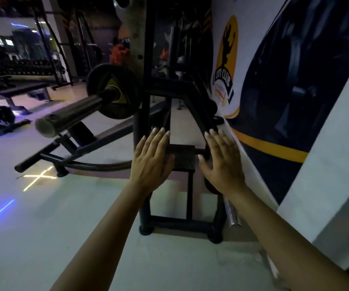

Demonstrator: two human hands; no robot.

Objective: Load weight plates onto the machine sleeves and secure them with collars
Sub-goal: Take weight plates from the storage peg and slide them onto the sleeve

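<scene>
Here, sleeve (74,112) points lower-left toward camera; plate (101,75) seemingly loaded.

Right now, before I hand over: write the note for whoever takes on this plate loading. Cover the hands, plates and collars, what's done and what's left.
Left hand: open, fingers straight, holding nothing.
Right hand: open, empty, beside the banner.
Things: one black weight plate sits far in on the machine sleeve. The sleeve's outer length is bare, with no collar on it.
A chrome sleeve end shows low by the banner. It is mostly hidden, so I cannot tell whether it is loaded.
Done: one plate on.
Left: collar that plate, then check and load the chrome sleeve. No spare plates or collars are within view.
</scene>
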